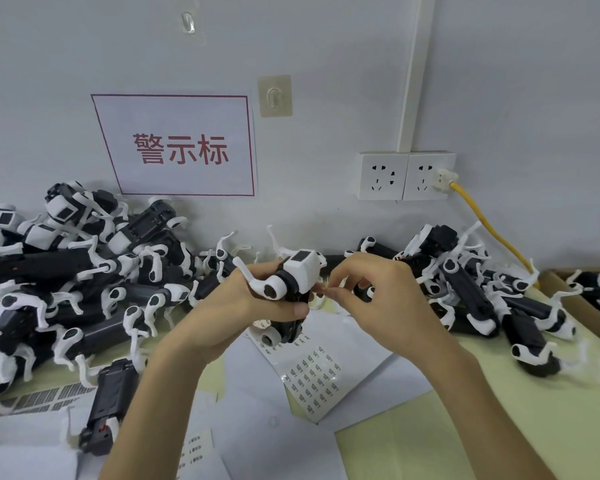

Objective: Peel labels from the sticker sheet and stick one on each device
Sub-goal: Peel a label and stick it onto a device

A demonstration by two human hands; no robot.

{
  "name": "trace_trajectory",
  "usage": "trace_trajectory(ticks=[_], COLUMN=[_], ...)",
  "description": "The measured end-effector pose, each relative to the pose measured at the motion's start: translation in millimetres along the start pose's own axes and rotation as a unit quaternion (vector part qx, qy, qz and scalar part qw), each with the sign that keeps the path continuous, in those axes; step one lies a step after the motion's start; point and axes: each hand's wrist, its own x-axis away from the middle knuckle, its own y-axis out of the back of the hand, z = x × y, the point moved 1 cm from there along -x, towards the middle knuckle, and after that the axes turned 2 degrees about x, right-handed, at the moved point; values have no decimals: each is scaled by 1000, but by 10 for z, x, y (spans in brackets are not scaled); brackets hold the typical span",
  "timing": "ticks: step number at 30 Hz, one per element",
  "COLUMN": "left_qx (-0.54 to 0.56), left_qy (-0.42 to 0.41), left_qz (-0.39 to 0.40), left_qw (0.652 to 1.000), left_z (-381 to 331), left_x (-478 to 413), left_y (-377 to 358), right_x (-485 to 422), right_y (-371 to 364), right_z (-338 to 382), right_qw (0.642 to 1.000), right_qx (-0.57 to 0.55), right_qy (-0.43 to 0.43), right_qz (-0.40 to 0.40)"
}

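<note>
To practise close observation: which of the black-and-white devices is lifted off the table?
The device gripped in the left hand, white head up; the rest lie in heaps, unheld.

Two hands (234, 306) (378, 296) — two sockets (383, 176) (426, 174), one sign (177, 147)

Held device (293, 289): black-and-white robot dog — gripped upright, centre.
Label (321, 289): tiny, pinched at its 3 o'clock.
Sticker sheet (312, 375): white, laid flat, 6 o'clock.
Other devices (66, 289): heaped, 9 and 3 o'clock.

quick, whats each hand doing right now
Left hand: grips a device.
Right hand: pinches what looks like a small label beside the device.
</note>
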Motion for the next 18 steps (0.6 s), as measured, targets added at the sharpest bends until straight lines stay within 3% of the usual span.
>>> trace_trajectory(ticks=[4,10,18], left_qx=[84,308,402], left_qy=[-6,-27,-80], left_qz=[-68,-68,-80], left_qw=[994,948,908], left_z=[28,55,42], left_x=[-65,-128,-177], left_y=[-23,-150,-198], right_x=[6,40,35], right_y=[21,-95,-134], right_z=[37,79,152], right_qw=[997,982,979], right_qx=[-74,-144,-189], right_qy=[-20,-89,-62], right_qz=[-20,87,-40])
